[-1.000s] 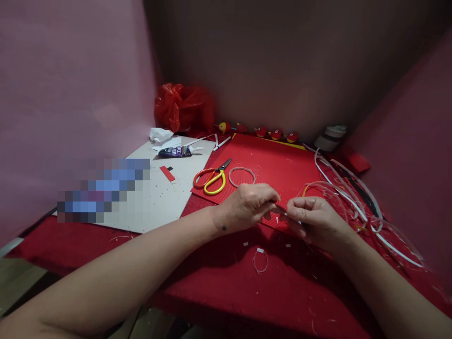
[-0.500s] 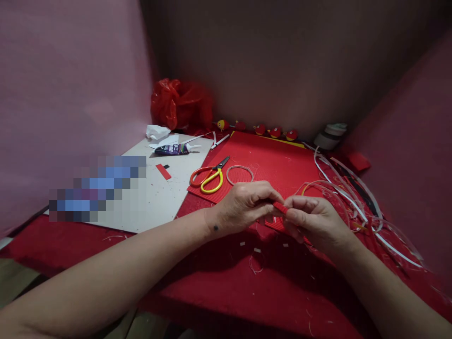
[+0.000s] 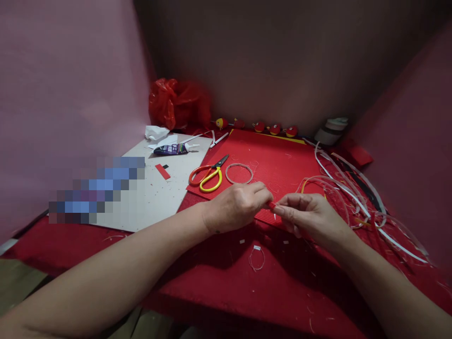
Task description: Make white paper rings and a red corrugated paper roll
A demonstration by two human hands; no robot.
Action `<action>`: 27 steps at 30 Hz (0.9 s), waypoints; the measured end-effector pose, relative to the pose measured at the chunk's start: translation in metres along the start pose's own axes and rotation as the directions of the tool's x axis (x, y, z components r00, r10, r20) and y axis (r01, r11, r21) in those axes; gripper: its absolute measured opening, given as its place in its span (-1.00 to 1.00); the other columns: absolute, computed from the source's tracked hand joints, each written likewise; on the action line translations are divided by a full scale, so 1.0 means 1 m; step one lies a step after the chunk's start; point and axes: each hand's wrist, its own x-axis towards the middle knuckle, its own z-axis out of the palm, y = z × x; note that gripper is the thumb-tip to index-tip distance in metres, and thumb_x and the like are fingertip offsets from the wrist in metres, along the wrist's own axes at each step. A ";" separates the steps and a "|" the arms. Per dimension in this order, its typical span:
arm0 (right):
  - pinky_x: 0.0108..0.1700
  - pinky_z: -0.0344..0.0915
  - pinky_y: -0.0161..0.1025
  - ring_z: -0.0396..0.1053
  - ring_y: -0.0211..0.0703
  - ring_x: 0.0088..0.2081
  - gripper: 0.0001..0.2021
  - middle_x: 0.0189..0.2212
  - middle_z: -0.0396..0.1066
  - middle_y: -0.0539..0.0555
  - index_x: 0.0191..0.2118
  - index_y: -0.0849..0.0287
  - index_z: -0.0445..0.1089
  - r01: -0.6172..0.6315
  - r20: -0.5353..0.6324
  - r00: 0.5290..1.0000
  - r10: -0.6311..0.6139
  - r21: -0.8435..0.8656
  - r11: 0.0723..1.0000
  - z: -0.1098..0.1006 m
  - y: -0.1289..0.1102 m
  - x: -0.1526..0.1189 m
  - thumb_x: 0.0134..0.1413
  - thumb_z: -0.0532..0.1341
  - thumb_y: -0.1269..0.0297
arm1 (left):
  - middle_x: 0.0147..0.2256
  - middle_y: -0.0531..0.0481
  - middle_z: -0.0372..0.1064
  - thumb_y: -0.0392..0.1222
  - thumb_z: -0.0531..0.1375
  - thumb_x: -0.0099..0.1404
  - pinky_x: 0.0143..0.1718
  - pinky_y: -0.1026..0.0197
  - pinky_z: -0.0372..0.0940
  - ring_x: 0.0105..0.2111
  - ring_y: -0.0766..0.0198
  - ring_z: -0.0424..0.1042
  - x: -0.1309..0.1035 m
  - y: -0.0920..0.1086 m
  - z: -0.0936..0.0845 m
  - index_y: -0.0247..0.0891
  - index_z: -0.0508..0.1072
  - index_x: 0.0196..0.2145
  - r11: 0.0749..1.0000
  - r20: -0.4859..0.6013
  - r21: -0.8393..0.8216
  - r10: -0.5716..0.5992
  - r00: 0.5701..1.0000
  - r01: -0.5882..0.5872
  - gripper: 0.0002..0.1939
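Between both hands is a small piece of red ridged material [image 3: 272,205], perhaps rolled or folded corrugated paper, mostly covered by fingers. My left hand [image 3: 243,201] has its fingers curled round the piece's left end, knuckles up. Thumb and fingertips of my right hand [image 3: 306,212] pinch its right end. Both hands are held over the near edge of a red corrugated sheet [image 3: 275,160]. Just beyond my left hand lie a clear ring [image 3: 239,173] and scissors [image 3: 211,175] with one red and one yellow handle.
Left of the sheet, a grey board [image 3: 169,202] carries a dark glue tube [image 3: 172,149] and a red strip [image 3: 163,171]. Coiled white and clear strips [image 3: 356,202] lie at the right. Several small red-and-yellow bird heads [image 3: 274,129] line the back, near a red plastic bag [image 3: 178,106].
My left hand has turned over, knuckles now upward, and covers more of the red piece. Both hands have shifted slightly left, still holding it.
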 end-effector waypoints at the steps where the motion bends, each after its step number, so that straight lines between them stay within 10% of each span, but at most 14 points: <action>1: -0.71 -0.05 -0.43 0.08 -0.44 -0.74 -0.72 -0.75 0.21 -0.08 -0.57 0.22 0.31 0.006 -0.004 1.000 -0.006 0.006 1.000 0.001 0.000 0.000 -0.13 0.25 0.10 | -0.42 -0.06 0.30 -0.35 -0.05 0.29 -0.46 0.37 0.24 -0.48 0.41 0.27 0.000 0.001 -0.001 -0.39 0.34 -0.33 1.000 0.002 0.027 0.007 1.000 -0.007 -0.82; 9: -0.68 -0.03 -0.42 0.06 -0.45 -0.70 -0.75 -0.73 0.18 -0.09 -0.53 0.24 0.35 0.073 -0.126 0.989 -0.075 -0.021 0.997 0.011 0.000 -0.004 -0.14 0.27 0.14 | -0.39 -0.12 0.32 -0.35 -0.10 0.30 -0.41 0.29 0.29 -0.40 0.32 0.32 -0.001 0.006 -0.004 -0.41 0.35 -0.32 0.993 0.053 0.112 0.035 0.998 -0.040 -0.76; 13: -0.69 -0.02 -0.43 0.06 -0.45 -0.70 -0.80 -0.72 0.20 -0.09 -0.49 0.23 0.39 0.080 -0.092 0.993 -0.070 0.103 0.992 0.008 -0.001 -0.005 -0.17 0.30 0.19 | -0.42 -0.04 0.33 -0.33 0.04 0.25 -0.41 0.35 0.29 -0.44 0.40 0.33 0.002 0.007 -0.004 -0.39 0.36 -0.33 0.975 -0.126 -0.210 -0.095 0.987 0.067 -0.88; 18: -0.68 0.04 -0.42 0.11 -0.43 -0.70 -0.84 -0.71 0.24 -0.08 -0.47 0.20 0.40 0.097 -0.004 0.995 -0.100 0.298 0.950 0.003 0.002 -0.005 -0.23 0.33 0.24 | -0.43 0.03 0.31 -0.40 0.07 0.21 -0.50 0.45 0.29 -0.55 0.51 0.34 0.004 0.009 -0.007 -0.35 0.36 -0.31 0.802 -0.074 -0.584 -0.205 0.976 0.124 -0.90; 27: -0.65 0.11 -0.40 0.16 -0.39 -0.71 -0.84 -0.74 0.28 -0.05 -0.52 0.21 0.39 -0.006 0.049 0.999 -0.006 0.239 0.971 0.001 0.000 -0.002 -0.22 0.31 0.24 | -0.42 -0.03 0.36 -0.32 0.00 0.28 -0.39 0.38 0.27 -0.43 0.41 0.34 0.001 0.009 -0.008 -0.36 0.36 -0.34 0.989 -0.121 -0.146 -0.047 0.991 0.029 -0.85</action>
